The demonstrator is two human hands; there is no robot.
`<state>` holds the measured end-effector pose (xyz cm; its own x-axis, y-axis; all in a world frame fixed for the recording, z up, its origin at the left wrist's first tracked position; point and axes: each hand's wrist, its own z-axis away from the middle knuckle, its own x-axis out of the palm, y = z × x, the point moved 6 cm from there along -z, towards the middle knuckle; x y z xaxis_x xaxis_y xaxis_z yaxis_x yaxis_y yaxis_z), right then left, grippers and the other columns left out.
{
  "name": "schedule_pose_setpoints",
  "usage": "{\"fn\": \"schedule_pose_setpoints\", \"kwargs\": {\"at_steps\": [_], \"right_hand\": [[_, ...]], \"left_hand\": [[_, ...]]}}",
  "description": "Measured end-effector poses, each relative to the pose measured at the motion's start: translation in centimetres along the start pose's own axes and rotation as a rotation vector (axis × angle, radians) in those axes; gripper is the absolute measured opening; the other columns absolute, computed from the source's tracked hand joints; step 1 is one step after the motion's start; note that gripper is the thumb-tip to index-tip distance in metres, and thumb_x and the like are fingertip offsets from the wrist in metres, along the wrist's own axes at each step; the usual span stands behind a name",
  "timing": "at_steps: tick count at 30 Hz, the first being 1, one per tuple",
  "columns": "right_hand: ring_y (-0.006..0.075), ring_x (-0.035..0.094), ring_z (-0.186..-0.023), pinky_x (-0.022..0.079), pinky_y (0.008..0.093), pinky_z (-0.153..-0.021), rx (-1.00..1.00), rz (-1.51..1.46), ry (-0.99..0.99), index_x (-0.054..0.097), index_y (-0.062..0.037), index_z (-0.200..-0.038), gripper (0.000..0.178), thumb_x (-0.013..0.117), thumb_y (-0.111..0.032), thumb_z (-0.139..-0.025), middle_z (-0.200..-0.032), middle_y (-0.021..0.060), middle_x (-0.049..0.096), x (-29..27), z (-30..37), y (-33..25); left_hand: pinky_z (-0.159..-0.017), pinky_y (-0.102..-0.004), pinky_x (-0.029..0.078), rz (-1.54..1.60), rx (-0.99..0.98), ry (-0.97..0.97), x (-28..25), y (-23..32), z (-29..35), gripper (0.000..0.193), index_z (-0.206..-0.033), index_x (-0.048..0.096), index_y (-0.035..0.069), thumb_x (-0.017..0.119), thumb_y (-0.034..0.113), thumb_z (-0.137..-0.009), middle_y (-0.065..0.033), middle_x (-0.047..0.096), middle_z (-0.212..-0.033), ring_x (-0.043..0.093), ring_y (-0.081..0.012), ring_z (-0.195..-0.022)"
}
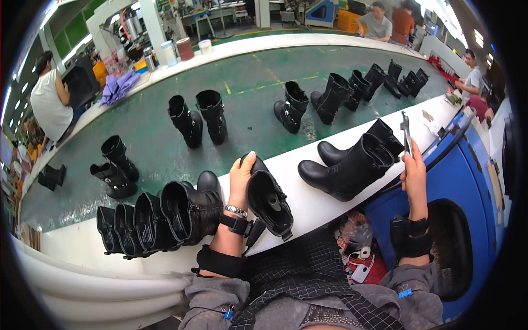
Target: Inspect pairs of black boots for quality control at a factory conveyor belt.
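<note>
My left hand [240,179] is closed around the foot end of a black boot [269,201], whose open shaft faces me above the near white ledge. Raised at the right, my right hand [415,170] grips a slim grey metal hand tool [406,132] with a hooked, notched head; its exact kind is unclear. Between my hands, two black boots [349,165] stand on the ledge with their toes to the left. Left of my left hand, several more black boots [184,212] stand packed in a row, shaft openings toward me.
Beyond the white ledge [80,234], a wide green belt [236,124] carries several buckled black boots [212,118]. A blue machine [478,181] stands close at my right. White pipes [99,275] run at the lower left. Other people work along the far and right edges.
</note>
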<state>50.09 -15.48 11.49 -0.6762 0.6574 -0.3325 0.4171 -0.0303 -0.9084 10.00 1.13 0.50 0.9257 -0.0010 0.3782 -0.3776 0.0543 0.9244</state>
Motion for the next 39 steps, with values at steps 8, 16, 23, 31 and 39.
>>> {"fn": "schedule_pose_setpoints", "kwargs": {"at_steps": [8,16,23,31,39], "right_hand": [[0.0044,0.042,-0.051,0.033,0.0184,-0.038,-0.129,0.016,0.282,0.031,-0.0179,-0.146,0.052,0.043,-0.021,-0.096,-0.099,0.0062,0.054,0.4,0.2,2.4],[0.0102,0.045,-0.053,0.034,0.0216,-0.036,0.136,-0.331,0.285,0.023,-0.0208,-0.147,0.053,0.039,-0.025,-0.096,-0.089,0.0029,0.042,3.3,1.1,4.6],[0.0324,0.056,-0.059,0.047,0.0338,-0.053,-0.010,0.288,0.092,0.041,-0.0095,-0.135,0.043,0.043,-0.016,-0.093,-0.104,0.0169,0.058,5.2,0.6,10.6],[0.0358,0.050,-0.117,0.041,0.0426,-0.092,-0.631,0.804,-0.054,0.057,-0.0059,-0.121,0.037,0.059,-0.009,-0.084,-0.120,0.0187,0.058,7.0,0.1,10.2],[0.0371,0.049,-0.118,0.036,0.0426,-0.102,-0.555,0.747,-0.028,0.056,-0.0047,-0.122,0.041,0.063,-0.010,-0.082,-0.125,0.0179,0.055,7.0,-2.3,11.6]], "left_hand": [[-0.052,-0.0212,0.041,0.272,-0.176,-0.063,-0.6,-2.0,0.3,0.028,-0.078,0.056,0.008,0.061,0.032,-0.092,0.0036,0.056,-0.069,0.050,-0.0061,-0.057],[-0.054,-0.0251,0.049,0.303,-0.099,0.004,-0.4,-2.2,0.7,0.027,-0.088,0.060,-0.001,0.060,0.025,-0.093,-0.0043,0.061,-0.075,0.058,-0.0104,-0.063],[-0.057,-0.0245,0.050,0.290,-0.098,-0.015,0.1,-2.2,1.0,0.025,-0.094,0.061,-0.002,0.058,0.023,-0.094,-0.0042,0.063,-0.079,0.059,-0.0105,-0.064],[-0.060,-0.0252,0.051,0.320,-0.142,-0.090,0.0,-3.2,0.4,0.026,-0.093,0.061,-0.002,0.057,0.024,-0.095,-0.0045,0.063,-0.080,0.060,-0.0106,-0.067],[-0.057,-0.0244,0.047,0.323,-0.099,0.023,-0.8,-3.3,0.6,0.027,-0.087,0.062,0.001,0.059,0.026,-0.093,-0.0006,0.061,-0.075,0.055,-0.0084,-0.063]]}}
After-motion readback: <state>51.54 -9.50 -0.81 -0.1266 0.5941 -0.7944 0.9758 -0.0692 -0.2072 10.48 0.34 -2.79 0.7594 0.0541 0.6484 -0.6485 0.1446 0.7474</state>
